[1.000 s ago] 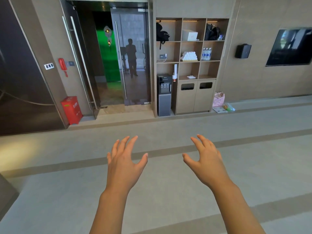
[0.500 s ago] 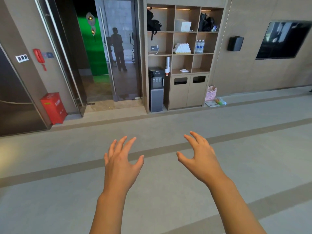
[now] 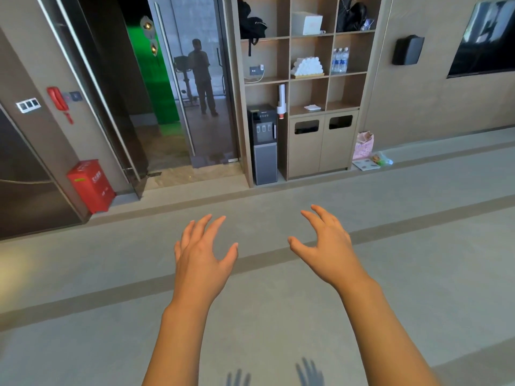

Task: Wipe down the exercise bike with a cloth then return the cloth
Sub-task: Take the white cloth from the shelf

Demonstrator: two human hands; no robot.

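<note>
Hands reach forward at lower centre of the frame, both empty and palm down. The left hand (image 3: pixel 199 257) has its fingers spread and slightly curled; the right hand (image 3: pixel 326 246) is likewise spread, thumb held apart from the fingers, holding nothing. A clear gap separates the two hands, and their faint shadows fall on the floor (image 3: pixel 83 316) at the bottom edge.

Around and beyond them the grey floor lies wide and bare, crossed by darker bands running from lower left to upper right. Its far edge meets a low step along the wall.

At upper centre stands an open shelf unit (image 3: pixel 306 79). A stack of rolled white cloths (image 3: pixel 307 66) sits in its middle compartment, beside water bottles (image 3: pixel 339 60) in the compartment to the right. A black water dispenser (image 3: pixel 263 143) stands against the unit's lower left, and a pink bag (image 3: pixel 363 146) rests on the floor just beside its right edge.

Left of the shelves, a glass door (image 3: pixel 195 79) reflects a standing person and an exercise bike (image 3: pixel 185 82). A red box (image 3: pixel 90 185) sits by the wall at middle left.
</note>
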